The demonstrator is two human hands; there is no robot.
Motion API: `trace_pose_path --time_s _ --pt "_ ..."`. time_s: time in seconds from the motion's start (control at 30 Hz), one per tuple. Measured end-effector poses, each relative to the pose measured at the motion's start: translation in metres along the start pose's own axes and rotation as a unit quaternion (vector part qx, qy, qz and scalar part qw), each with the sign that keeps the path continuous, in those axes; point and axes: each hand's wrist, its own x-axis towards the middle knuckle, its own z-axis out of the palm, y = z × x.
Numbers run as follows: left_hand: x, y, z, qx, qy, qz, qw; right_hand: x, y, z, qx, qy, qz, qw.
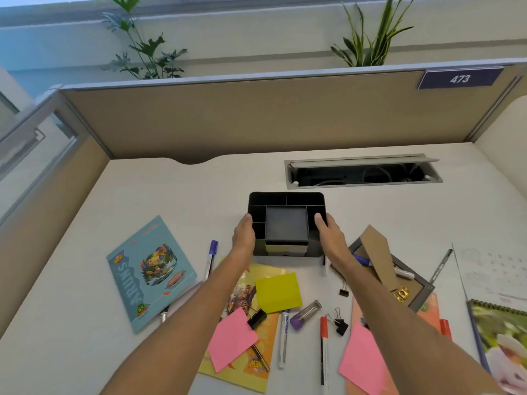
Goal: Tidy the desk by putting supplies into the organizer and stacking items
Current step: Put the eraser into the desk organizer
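A black desk organizer (286, 201) with several compartments stands on the white desk, its compartments bare. My left hand (243, 234) grips its left side and my right hand (328, 232) grips its right side, thumbs over the rim. Nearer to me lie scattered supplies: a yellow sticky pad (279, 292), two pink sticky pads (231, 339) (363, 363), a purple marker (211, 259), a white marker (283, 337), a red pen (323, 354), a purple stamp (303, 316) and black binder clips (340, 325). A blue notebook (149, 273) lies at the left.
A yellow booklet (242, 366) lies under the sticky pads. A grey frame (422, 292) with brown card, a ruler (440, 266), a calendar (490, 269) and a spiral pad (502, 346) crowd the right. An open cable tray (362, 173) sits behind the organizer, before the partition wall.
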Motion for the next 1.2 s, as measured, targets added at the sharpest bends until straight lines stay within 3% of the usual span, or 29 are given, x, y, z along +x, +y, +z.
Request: trace_pose_path --time_s 0.53,0.83,1.0,1.2 --pt "0.005 0.004 0.009 -0.030 -0.002 0.016 0.999 0.029 -0.009 -0.008 -0.007 -0.002 -0.033 0.999" --pt "-0.044 -0.033 -0.014 0.048 0.048 0.131 0.989 -0.003 0.010 -0.012 -0.004 0.085 -0.042 0.996" --pt "-0.070 -0.066 -0.029 0.070 0.049 0.126 0.988 -0.045 0.026 -0.012 0.001 0.099 -0.063 0.993" --pt "-0.096 -0.082 -0.032 0.084 0.039 0.118 0.989 -0.089 0.060 -0.007 -0.115 0.080 -0.174 0.975"
